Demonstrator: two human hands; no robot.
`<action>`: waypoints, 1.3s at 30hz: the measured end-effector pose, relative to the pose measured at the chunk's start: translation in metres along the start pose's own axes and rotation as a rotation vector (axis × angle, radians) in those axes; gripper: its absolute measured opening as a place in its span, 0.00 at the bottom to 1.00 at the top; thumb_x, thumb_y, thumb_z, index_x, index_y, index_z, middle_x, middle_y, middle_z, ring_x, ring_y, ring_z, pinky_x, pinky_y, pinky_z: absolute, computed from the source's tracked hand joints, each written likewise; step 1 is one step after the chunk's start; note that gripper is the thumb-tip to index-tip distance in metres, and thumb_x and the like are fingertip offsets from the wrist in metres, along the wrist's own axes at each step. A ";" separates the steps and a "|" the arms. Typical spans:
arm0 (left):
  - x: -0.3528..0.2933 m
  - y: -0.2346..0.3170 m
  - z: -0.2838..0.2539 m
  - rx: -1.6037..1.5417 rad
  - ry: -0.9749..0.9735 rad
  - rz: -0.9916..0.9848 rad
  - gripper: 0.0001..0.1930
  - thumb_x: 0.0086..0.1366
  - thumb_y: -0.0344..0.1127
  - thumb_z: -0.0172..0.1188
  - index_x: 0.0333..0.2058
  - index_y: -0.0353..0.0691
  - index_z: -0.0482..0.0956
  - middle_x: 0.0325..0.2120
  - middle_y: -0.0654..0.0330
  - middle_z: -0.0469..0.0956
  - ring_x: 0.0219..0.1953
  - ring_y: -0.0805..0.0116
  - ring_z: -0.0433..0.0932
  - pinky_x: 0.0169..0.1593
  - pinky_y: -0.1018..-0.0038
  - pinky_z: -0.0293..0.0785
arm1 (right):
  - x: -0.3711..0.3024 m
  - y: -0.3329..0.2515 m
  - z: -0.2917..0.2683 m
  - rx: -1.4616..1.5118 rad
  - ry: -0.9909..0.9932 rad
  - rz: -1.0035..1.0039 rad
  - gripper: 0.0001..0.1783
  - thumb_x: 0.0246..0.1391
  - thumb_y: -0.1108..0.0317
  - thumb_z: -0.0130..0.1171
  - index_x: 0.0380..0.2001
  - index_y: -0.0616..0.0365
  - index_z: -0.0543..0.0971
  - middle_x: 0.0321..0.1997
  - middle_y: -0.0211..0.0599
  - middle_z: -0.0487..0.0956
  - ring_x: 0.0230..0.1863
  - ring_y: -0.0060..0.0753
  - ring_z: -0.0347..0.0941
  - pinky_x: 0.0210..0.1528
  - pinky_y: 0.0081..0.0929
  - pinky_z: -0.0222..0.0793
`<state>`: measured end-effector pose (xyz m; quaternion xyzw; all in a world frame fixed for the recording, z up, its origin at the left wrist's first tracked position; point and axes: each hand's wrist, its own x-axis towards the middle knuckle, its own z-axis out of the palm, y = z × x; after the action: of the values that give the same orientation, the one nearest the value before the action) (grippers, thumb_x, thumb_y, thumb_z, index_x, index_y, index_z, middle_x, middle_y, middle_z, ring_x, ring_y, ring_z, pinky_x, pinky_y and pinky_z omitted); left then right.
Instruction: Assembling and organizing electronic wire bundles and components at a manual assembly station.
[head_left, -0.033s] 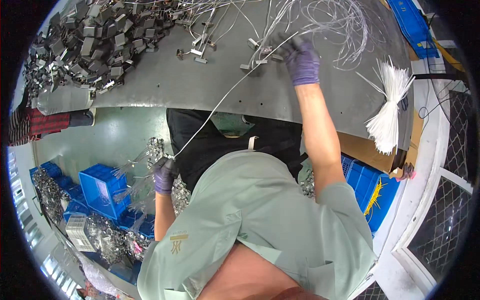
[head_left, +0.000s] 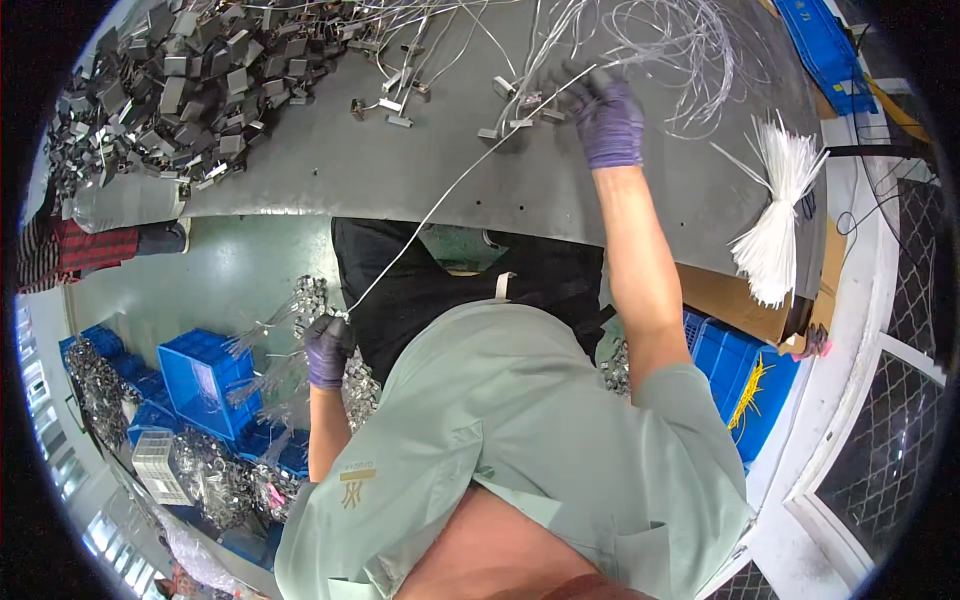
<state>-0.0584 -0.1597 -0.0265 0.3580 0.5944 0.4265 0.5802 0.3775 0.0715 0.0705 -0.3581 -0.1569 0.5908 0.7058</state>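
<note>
Low at the left, my left hand (head_left: 327,352), in a purple glove with dark fingertips, is closed on one end of a thin white cable (head_left: 432,213). The cable slants up from it to the grey table. Over the table is my right hand (head_left: 607,118), gloved alike, with the cable passing across its fingertips. Those dark fingertips blend into the tabletop, so their grip is unclear. Just left of them lie small silver metal-cased connectors (head_left: 503,88) on white wires. Loose clear-white wire coils (head_left: 690,60) spread beyond the right hand.
Dark grey box-shaped parts (head_left: 175,95) heap at the table's far left. A white cable-tie bundle (head_left: 775,215) lies at the table's right edge. Blue crates (head_left: 205,375) and piles of metal-ended wires (head_left: 215,475) stand lower left. Another blue bin (head_left: 725,365) holds yellow strips.
My right hand has shifted very slightly to the right. My left hand stays on the cable's end, and the cable keeps nearly the same line.
</note>
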 end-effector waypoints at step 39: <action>0.025 0.049 0.067 0.008 -0.085 -0.029 0.19 0.56 0.47 0.61 0.17 0.40 0.67 0.10 0.65 0.63 0.12 0.75 0.61 0.18 0.78 0.57 | -0.045 0.053 -0.018 -1.237 -0.366 -0.465 0.17 0.53 0.58 0.58 0.37 0.62 0.76 0.29 0.40 0.78 0.25 0.30 0.76 0.29 0.24 0.71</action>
<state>0.0026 -0.1121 0.0120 0.3694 0.5763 0.4000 0.6094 0.3394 0.0260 0.0305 -0.5468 -0.6549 0.2769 0.4422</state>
